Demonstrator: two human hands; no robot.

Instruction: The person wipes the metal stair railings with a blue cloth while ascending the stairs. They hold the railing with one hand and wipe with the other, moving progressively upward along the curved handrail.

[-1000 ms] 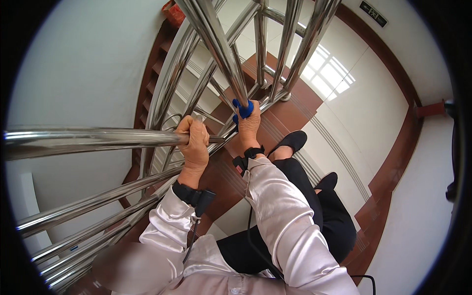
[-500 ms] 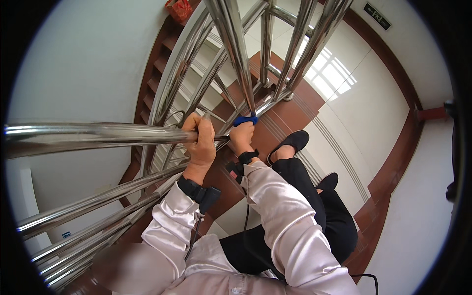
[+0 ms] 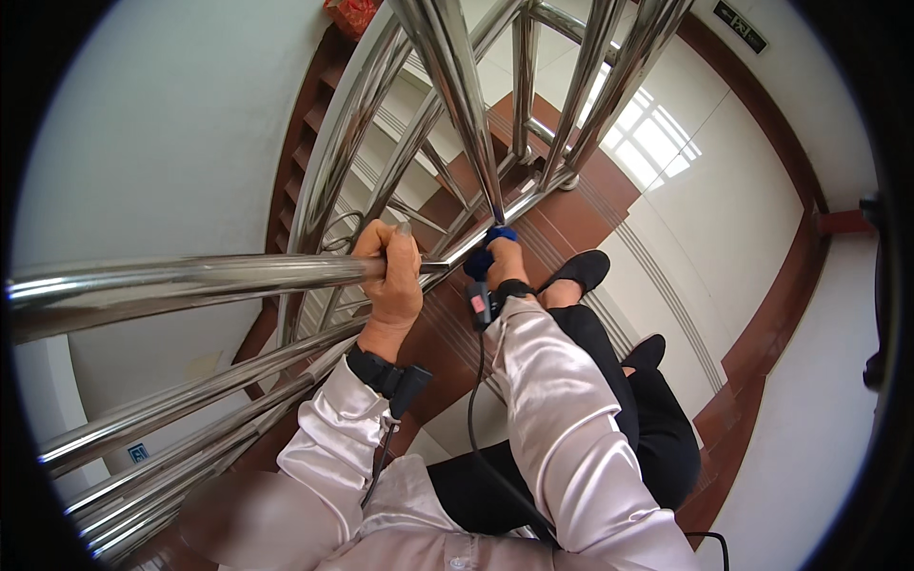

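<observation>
My left hand [image 3: 391,276] is wrapped round a polished metal railing post [image 3: 190,290] that runs in from the left. My right hand [image 3: 505,259] is closed on a blue cloth [image 3: 498,234], which bunches over and beside the fingers. Hand and cloth are at the foot of another shiny post [image 3: 457,95], by the low rail [image 3: 533,200]. Part of the right hand's fingers is hidden by the cloth. Black bands with small devices and cables sit on both wrists.
More metal posts [image 3: 581,95] rise beyond my hands. Brown and cream stair treads [image 3: 628,276] with grooved strips lie to the right, where my black shoes [image 3: 581,273] rest. A red bag [image 3: 352,15] stands at the far left steps, and a sign [image 3: 740,26] hangs on the far wall.
My right hand and the blue cloth have shifted slightly right, and the wrist has turned. My left hand keeps its grip on the post. The view has moved a little.
</observation>
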